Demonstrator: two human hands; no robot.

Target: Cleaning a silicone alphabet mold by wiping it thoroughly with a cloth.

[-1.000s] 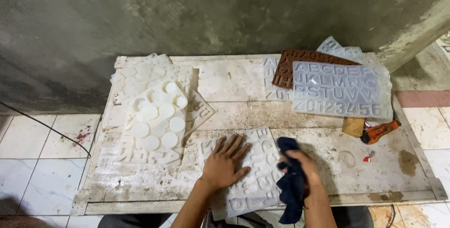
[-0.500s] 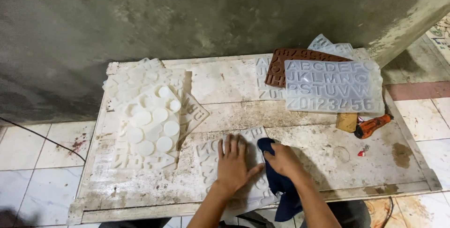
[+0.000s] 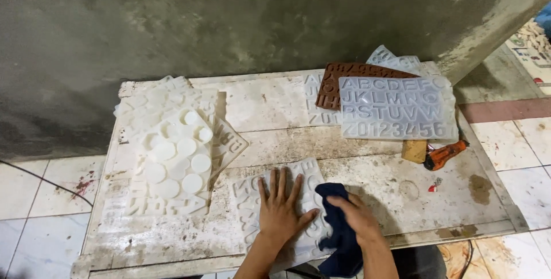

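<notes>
Translucent white silicone, a letter mould (image 3: 258, 198), lies flat at the near edge of a stained work table (image 3: 367, 147), its long axis running from the near edge away towards the wall. The left hand (image 3: 281, 213) presses down on its middle, palm flat and fingers spread apart, pointing away from the person. Just to the right, the right hand (image 3: 359, 219) is closed around a dark blue cloth (image 3: 341, 239), which touches the mould's right edge and hangs down past the table front. The right hand is at the mould's side; the left is directly on top of it.

Further back on the left sits a pile of white moulds (image 3: 172, 152), the top one carrying round white discs. At the far right, a pale rectangular mould (image 3: 396, 107) with raised letters and numerals lies lengthwise left to right, overlapping a brown mould (image 3: 344, 78). Just in front of it are a small tan block (image 3: 414, 151) and an orange tool (image 3: 445, 154). Behind everything stands a rough grey concrete wall (image 3: 229, 20).
</notes>
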